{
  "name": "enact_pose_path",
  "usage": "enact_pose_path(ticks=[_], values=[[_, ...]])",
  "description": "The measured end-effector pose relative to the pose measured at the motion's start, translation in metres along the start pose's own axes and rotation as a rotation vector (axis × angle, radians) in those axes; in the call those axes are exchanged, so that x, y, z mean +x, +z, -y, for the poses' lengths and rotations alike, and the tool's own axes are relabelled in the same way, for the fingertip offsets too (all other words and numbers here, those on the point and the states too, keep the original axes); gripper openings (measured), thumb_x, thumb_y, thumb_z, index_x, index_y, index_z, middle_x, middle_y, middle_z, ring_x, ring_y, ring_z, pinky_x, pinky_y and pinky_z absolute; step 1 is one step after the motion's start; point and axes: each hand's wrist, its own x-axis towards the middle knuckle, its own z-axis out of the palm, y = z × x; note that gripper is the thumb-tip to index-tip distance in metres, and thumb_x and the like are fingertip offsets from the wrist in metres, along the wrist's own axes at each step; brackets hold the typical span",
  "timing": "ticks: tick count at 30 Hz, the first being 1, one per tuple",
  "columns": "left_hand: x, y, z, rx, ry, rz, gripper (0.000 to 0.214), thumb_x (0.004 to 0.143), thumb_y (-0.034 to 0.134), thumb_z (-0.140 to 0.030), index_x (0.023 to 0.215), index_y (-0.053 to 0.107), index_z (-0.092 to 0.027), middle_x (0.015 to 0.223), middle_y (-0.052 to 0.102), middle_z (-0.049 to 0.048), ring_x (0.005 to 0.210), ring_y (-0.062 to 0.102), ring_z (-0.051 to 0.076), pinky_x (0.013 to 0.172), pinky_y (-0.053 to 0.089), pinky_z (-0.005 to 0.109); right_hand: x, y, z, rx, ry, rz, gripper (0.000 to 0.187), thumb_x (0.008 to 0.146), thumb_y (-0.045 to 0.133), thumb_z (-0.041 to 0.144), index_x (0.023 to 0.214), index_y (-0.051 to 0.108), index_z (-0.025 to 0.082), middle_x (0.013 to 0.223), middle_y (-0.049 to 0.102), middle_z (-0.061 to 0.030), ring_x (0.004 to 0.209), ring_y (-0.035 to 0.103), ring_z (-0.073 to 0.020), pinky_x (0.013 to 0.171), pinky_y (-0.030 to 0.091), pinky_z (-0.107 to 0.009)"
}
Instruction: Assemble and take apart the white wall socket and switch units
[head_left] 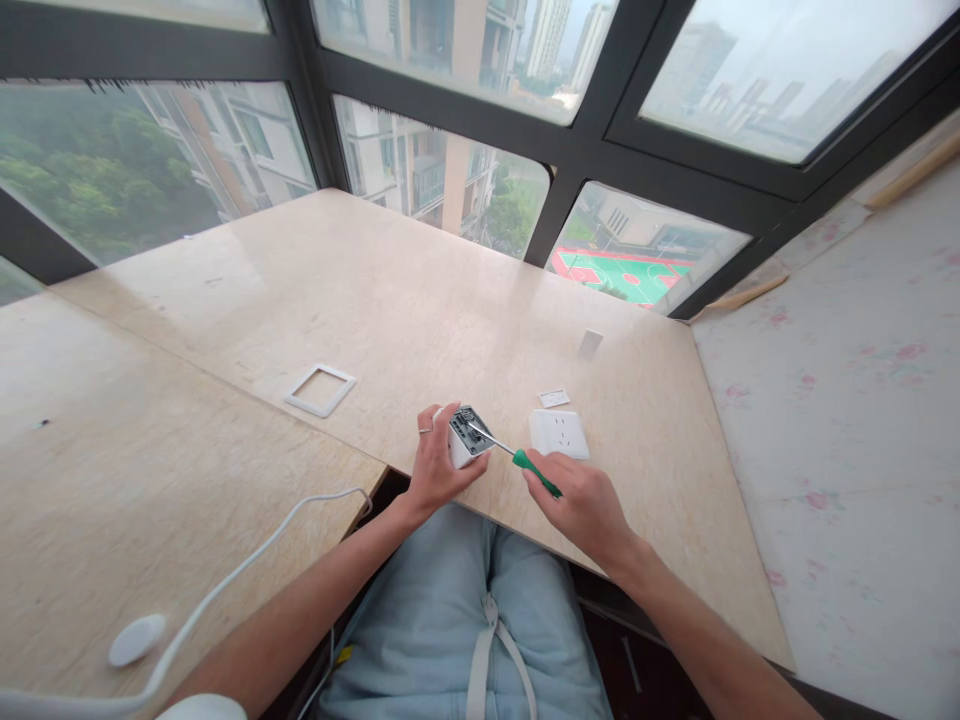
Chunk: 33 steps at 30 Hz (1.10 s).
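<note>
My left hand [435, 462] is closed around a small white socket module [466, 437], its grey back side with metal parts turned up. My right hand [581, 503] grips a green-handled screwdriver [517, 458]; the thin metal shaft points left and its tip rests on the back of the module. Both hands hover over the near edge of a light wooden table [420, 310]. Just right of the module, a white socket faceplate [559, 433] lies flat on the table.
A white square frame [320, 389] lies to the left. A small white slip [554, 398] and a small white piece [590, 343] lie beyond the faceplate. A white cable [247, 570] with an oval switch [136, 640] crosses the left tabletop. Large windows stand behind; a patterned wall is on the right.
</note>
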Motion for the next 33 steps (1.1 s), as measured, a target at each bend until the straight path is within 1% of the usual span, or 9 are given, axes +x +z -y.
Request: enact_pose_path(ticks=[6, 9, 11, 17, 22, 24, 28, 31, 33], values=[[0.0, -0.005, -0.001, 0.009, 0.017, 0.045, 0.074, 0.076, 0.073, -0.035, 0.138, 0.035, -0.021, 0.131, 0.04, 0.0147, 0.126, 0.043, 0.031, 0.106, 0.04, 0.049, -0.003, -0.008, -0.018, 0.405, 0.169, 0.001, 0.029, 0.093, 0.053, 0.038, 0.108, 0.073, 0.023, 0.102, 0.076, -0.0084, 0.092, 0.07, -0.0236, 0.082, 0.054, -0.034], [0.002, -0.011, 0.009, 0.09, 0.001, 0.059, 0.072, 0.08, 0.069, -0.039, 0.14, 0.034, -0.021, 0.134, 0.045, 0.0152, 0.129, 0.043, 0.032, 0.109, 0.037, 0.052, -0.004, -0.014, -0.044, 0.526, 0.306, -0.016, 0.035, 0.088, 0.058, 0.046, 0.108, 0.073, 0.02, 0.094, 0.076, -0.0085, 0.074, 0.069, -0.0219, 0.069, 0.056, -0.034], [0.005, -0.012, 0.021, 0.169, -0.02, 0.049, 0.079, 0.078, 0.07, -0.045, 0.142, 0.032, -0.018, 0.134, 0.05, 0.0165, 0.128, 0.046, 0.035, 0.109, 0.037, 0.055, -0.004, -0.018, -0.067, 0.609, 0.394, -0.022, 0.041, 0.087, 0.058, 0.05, 0.108, 0.072, 0.018, 0.08, 0.073, -0.006, 0.054, 0.06, -0.0158, 0.053, 0.051, -0.03], [0.013, -0.006, 0.047, 0.34, -0.091, 0.016, 0.081, 0.073, 0.071, -0.046, 0.139, 0.04, -0.011, 0.135, 0.053, 0.021, 0.13, 0.046, 0.04, 0.109, 0.038, 0.057, -0.002, -0.027, -0.118, 0.702, 0.455, -0.137, 0.042, 0.087, 0.056, 0.053, 0.097, 0.071, 0.015, 0.073, 0.065, -0.0031, 0.053, 0.05, -0.0113, 0.052, 0.044, -0.026], [0.02, -0.012, 0.043, 0.392, -0.161, 0.031, 0.063, 0.08, 0.062, -0.025, 0.139, 0.046, -0.011, 0.149, 0.04, 0.0231, 0.14, 0.035, 0.042, 0.111, 0.036, 0.059, -0.001, -0.023, -0.117, 0.754, 0.458, -0.116, 0.042, 0.086, 0.057, 0.054, 0.098, 0.07, 0.015, 0.079, 0.067, -0.0047, 0.055, 0.05, -0.0112, 0.052, 0.042, -0.026], [0.022, -0.019, 0.036, 0.419, -0.176, -0.021, 0.05, 0.083, 0.054, -0.014, 0.133, 0.054, -0.015, 0.154, 0.033, 0.0193, 0.143, 0.03, 0.041, 0.112, 0.034, 0.059, 0.004, -0.018, -0.111, 0.784, 0.462, -0.115, 0.044, 0.085, 0.058, 0.055, 0.1, 0.069, 0.015, 0.081, 0.068, -0.0056, 0.055, 0.05, -0.0113, 0.05, 0.04, -0.025], [0.021, -0.022, 0.011, 0.424, -0.094, -0.127, 0.048, 0.085, 0.046, -0.006, 0.129, 0.058, -0.019, 0.157, 0.032, 0.0128, 0.147, 0.023, 0.036, 0.115, 0.032, 0.057, 0.027, -0.008, -0.097, 0.89, 0.49, -0.141, 0.046, 0.081, 0.062, 0.054, 0.103, 0.066, 0.014, 0.082, 0.067, -0.0061, 0.055, 0.051, -0.011, 0.046, 0.037, -0.023], [0.02, -0.007, -0.011, 0.398, 0.078, 0.006, 0.045, 0.088, 0.05, -0.013, 0.132, 0.055, -0.019, 0.152, 0.04, 0.0145, 0.146, 0.029, 0.032, 0.116, 0.032, 0.053, 0.052, 0.0, -0.085, 0.975, 0.552, -0.127, 0.045, 0.076, 0.065, 0.049, 0.106, 0.063, 0.015, 0.08, 0.066, -0.0035, 0.052, 0.051, -0.0099, 0.043, 0.035, -0.021], [0.022, 0.005, -0.02, 0.418, 0.101, 0.076, 0.045, 0.088, 0.055, -0.02, 0.133, 0.054, -0.018, 0.15, 0.043, 0.0165, 0.144, 0.032, 0.034, 0.116, 0.031, 0.055, 0.069, 0.005, -0.077, 1.001, 0.594, -0.082, 0.041, 0.073, 0.065, 0.042, 0.104, 0.062, 0.016, 0.078, 0.065, -0.0018, 0.05, 0.051, -0.009, 0.041, 0.034, -0.02]])
